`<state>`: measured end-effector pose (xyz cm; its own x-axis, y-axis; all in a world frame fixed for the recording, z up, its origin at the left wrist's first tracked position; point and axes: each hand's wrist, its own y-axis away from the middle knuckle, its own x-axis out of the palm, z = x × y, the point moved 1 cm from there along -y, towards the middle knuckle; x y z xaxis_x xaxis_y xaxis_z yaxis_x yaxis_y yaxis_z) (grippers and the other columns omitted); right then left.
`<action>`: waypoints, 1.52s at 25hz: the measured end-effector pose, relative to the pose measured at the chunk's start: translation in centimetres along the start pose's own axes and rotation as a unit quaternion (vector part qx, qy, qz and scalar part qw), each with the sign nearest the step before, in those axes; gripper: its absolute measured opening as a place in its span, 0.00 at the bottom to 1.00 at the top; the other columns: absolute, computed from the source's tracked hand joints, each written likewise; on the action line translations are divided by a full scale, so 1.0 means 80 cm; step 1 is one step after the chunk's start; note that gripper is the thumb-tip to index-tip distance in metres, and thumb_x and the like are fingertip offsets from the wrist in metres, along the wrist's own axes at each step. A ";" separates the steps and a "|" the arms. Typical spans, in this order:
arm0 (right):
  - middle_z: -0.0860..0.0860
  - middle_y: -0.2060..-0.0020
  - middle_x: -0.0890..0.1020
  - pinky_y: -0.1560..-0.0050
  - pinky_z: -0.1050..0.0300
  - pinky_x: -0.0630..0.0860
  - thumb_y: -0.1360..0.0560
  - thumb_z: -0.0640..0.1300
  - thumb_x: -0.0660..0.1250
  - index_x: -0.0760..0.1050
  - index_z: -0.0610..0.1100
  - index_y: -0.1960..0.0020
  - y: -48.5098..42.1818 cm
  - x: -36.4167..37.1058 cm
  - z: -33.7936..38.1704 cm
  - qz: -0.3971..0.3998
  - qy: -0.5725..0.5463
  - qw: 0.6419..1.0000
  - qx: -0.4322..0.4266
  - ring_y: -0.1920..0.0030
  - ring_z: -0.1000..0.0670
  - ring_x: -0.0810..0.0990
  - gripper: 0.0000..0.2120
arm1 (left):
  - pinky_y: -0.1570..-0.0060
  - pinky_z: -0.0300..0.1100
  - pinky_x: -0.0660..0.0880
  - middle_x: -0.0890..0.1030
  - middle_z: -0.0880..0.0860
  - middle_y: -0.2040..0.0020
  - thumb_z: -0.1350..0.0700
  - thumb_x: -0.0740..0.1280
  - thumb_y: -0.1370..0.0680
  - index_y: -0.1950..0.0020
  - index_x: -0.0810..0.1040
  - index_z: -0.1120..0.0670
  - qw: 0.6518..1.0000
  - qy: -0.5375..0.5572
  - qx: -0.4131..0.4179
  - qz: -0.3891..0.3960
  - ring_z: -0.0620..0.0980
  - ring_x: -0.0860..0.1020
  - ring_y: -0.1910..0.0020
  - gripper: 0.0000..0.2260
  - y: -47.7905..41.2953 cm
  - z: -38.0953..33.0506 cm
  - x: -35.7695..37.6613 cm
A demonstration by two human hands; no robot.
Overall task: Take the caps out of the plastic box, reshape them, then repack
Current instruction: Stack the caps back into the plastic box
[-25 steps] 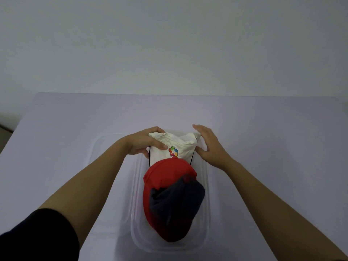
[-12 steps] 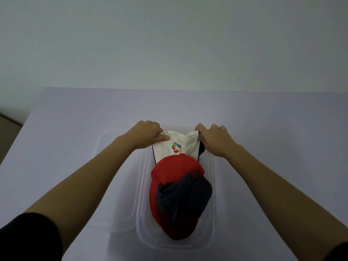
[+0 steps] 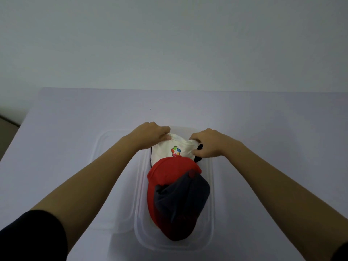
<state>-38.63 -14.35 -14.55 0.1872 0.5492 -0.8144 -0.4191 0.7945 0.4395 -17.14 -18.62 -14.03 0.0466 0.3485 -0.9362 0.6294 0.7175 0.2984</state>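
A clear plastic box (image 3: 210, 219) stands on the table in front of me. In its far end sits a white cap (image 3: 163, 150) with a small multicoloured logo. A red and dark grey cap (image 3: 169, 176) fills the near part and overlaps the white one. My left hand (image 3: 152, 135) pinches the white cap's far left edge. My right hand (image 3: 209, 143) grips its far right edge, where a bit of black trim shows. Both hands are closed on the fabric.
A clear lid (image 3: 105, 166) lies flat just left of the box, partly under my left forearm. The table (image 3: 273, 138) is pale lilac and ends at a plain wall behind. Its left edge drops off near a strip of floor (image 3: 7, 123).
Both hands went from resting open beside the white cap to closing on its far edges. The white cap's crown is now pulled flatter between them.
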 end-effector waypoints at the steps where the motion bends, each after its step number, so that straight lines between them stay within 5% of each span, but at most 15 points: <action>1: 0.48 0.47 0.79 0.54 0.55 0.73 0.28 0.53 0.66 0.69 0.48 0.36 -0.002 -0.003 0.002 0.021 -0.023 0.999 0.019 0.53 0.48 0.77 0.23 | 0.63 0.42 0.63 0.67 0.47 0.69 0.47 0.53 0.18 0.54 0.66 0.53 1.000 -0.002 -0.003 0.001 0.51 0.69 0.65 0.11 -0.002 -0.004 0.002; 5: 0.45 0.43 0.74 0.48 0.54 0.70 0.23 0.55 0.60 0.70 0.43 0.37 -0.013 0.009 0.011 0.006 0.019 0.999 0.029 0.47 0.46 0.74 0.21 | 0.59 0.42 0.65 0.79 0.55 0.55 0.49 0.56 0.19 0.47 0.75 0.58 0.999 -0.011 -0.043 0.031 0.50 0.71 0.60 0.15 -0.014 -0.012 0.012; 9: 0.42 0.52 0.76 0.57 0.55 0.67 0.20 0.49 0.55 0.67 0.43 0.52 -0.018 0.004 0.008 0.019 -0.009 0.997 0.074 0.56 0.47 0.72 0.10 | 0.57 0.42 0.63 0.74 0.53 0.59 0.48 0.55 0.18 0.46 0.75 0.59 0.995 0.031 -0.082 0.048 0.51 0.70 0.58 0.16 -0.016 -0.009 -0.003; 16: 0.41 0.48 0.74 0.58 0.55 0.70 0.19 0.40 0.52 0.60 0.44 0.32 -0.020 0.019 0.011 0.067 -0.171 0.976 0.115 0.58 0.49 0.72 0.16 | 0.62 0.42 0.68 0.76 0.60 0.51 0.51 0.55 0.18 0.41 0.71 0.59 0.982 0.119 -0.130 0.072 0.53 0.72 0.59 0.14 -0.010 -0.015 0.025; 19: 0.40 0.36 0.70 0.46 0.55 0.70 0.20 0.37 0.53 0.55 0.45 0.27 -0.012 0.015 0.015 0.036 -0.262 0.958 0.111 0.45 0.46 0.74 0.22 | 0.56 0.43 0.71 0.77 0.60 0.42 0.51 0.56 0.19 0.37 0.70 0.57 0.973 0.164 -0.151 0.060 0.54 0.74 0.53 0.14 -0.010 -0.012 0.027; 21: 0.43 0.30 0.66 0.40 0.57 0.68 0.20 0.37 0.55 0.57 0.44 0.27 0.002 0.005 0.016 -0.037 -0.242 0.966 0.088 0.35 0.46 0.71 0.22 | 0.48 0.43 0.72 0.76 0.58 0.37 0.52 0.59 0.19 0.35 0.71 0.56 0.971 0.182 -0.152 0.026 0.55 0.76 0.44 0.16 0.004 -0.009 0.019; 23: 0.47 0.36 0.74 0.43 0.60 0.70 0.21 0.40 0.57 0.67 0.44 0.33 0.028 -0.002 0.013 -0.135 -0.204 0.967 0.067 0.42 0.51 0.75 0.17 | 0.43 0.43 0.72 0.77 0.55 0.37 0.54 0.61 0.20 0.35 0.73 0.56 0.968 0.194 -0.146 -0.060 0.53 0.76 0.41 0.15 0.031 -0.007 0.006; 25: 0.51 0.46 0.80 0.52 0.66 0.70 0.22 0.45 0.60 0.75 0.46 0.41 0.058 0.000 0.009 -0.137 -0.171 0.975 0.045 0.51 0.55 0.77 0.12 | 0.45 0.40 0.74 0.81 0.53 0.44 0.57 0.63 0.21 0.40 0.77 0.55 0.957 0.227 -0.144 -0.104 0.48 0.79 0.49 0.11 0.063 -0.006 -0.004; 27: 0.54 0.52 0.82 0.55 0.67 0.70 0.23 0.50 0.63 0.79 0.48 0.45 0.076 0.015 0.014 -0.056 -0.127 0.990 0.014 0.52 0.55 0.78 0.11 | 0.50 0.39 0.77 0.82 0.48 0.53 0.57 0.64 0.22 0.44 0.79 0.53 0.955 0.265 -0.133 -0.027 0.42 0.80 0.59 0.09 0.090 -0.010 -0.004; 30: 0.53 0.53 0.83 0.52 0.55 0.73 0.23 0.53 0.62 0.78 0.49 0.50 0.071 0.038 0.025 -0.004 -0.038 0.999 -0.005 0.53 0.52 0.78 0.10 | 0.59 0.30 0.73 0.82 0.47 0.53 0.51 0.66 0.23 0.43 0.78 0.53 0.951 0.262 -0.121 0.115 0.39 0.80 0.65 0.11 0.101 -0.025 0.013; 35: 0.48 0.58 0.82 0.52 0.54 0.63 0.21 0.57 0.55 0.69 0.46 0.59 0.054 0.037 0.029 -0.048 0.035 0.997 0.050 0.56 0.47 0.78 0.17 | 0.61 0.35 0.73 0.85 0.57 0.61 0.51 0.62 0.21 0.50 0.76 0.61 0.953 0.225 -0.168 0.116 0.44 0.79 0.70 0.13 0.090 -0.039 0.033; 38: 0.51 0.53 0.83 0.48 0.50 0.66 0.22 0.58 0.54 0.74 0.47 0.48 0.055 0.042 0.033 -0.045 0.047 0.996 0.063 0.50 0.47 0.79 0.17 | 0.50 0.43 0.77 0.85 0.57 0.52 0.51 0.64 0.22 0.42 0.77 0.60 0.959 0.192 -0.193 0.072 0.51 0.81 0.60 0.15 0.094 -0.045 0.030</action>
<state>-37.48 -8.33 -14.39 0.1331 0.4530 -0.8815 -0.2889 0.8685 0.4027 -15.09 -10.20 -13.36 -0.2246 0.6041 -0.7646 0.2996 0.7894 0.5358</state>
